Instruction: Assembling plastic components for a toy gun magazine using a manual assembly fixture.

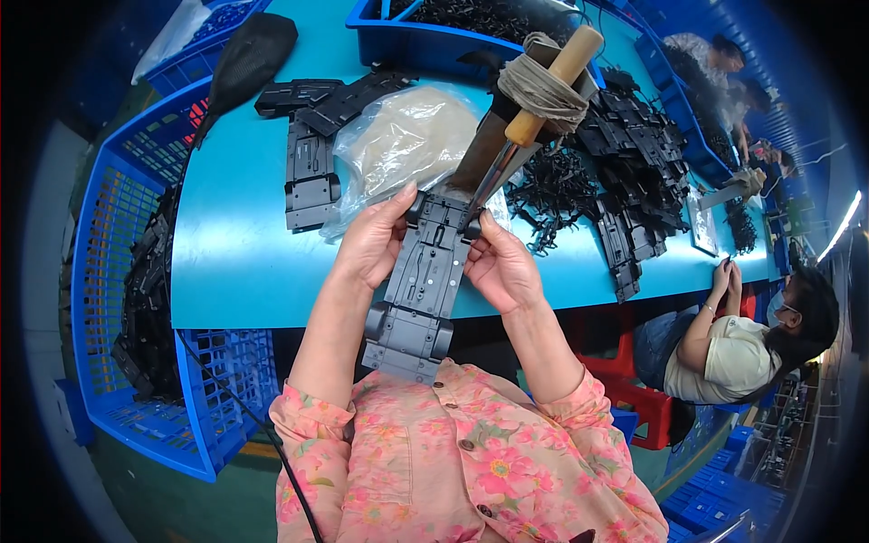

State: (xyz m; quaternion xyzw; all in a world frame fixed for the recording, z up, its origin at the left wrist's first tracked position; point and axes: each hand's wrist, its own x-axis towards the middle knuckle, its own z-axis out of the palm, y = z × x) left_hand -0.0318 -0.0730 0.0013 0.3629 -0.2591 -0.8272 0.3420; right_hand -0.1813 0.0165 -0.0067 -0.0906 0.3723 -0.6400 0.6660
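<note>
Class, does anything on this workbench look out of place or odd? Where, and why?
The wooden-handled tool by the black panel is bound in beige wrapping, which looks makeshift. Small black parts lie tangled on the table; no damage stands out.

The black part at the near middle looks like moulded plastic, mostly matt with a soft grey sheen, its face roughened by ribs and small holes. Over it slants a smooth, shiny metal rod with a polished handle of pale wood, wrapped in a rough, frayed strip of greyish cloth. The tabletop is smooth and semi-gloss, catching pale glare. Left of the rod, the clear bag is thin, glossy, crinkled plastic. The crate on the left is smooth blue plastic; the near shirt is soft, creased, matt printed cloth.
</note>
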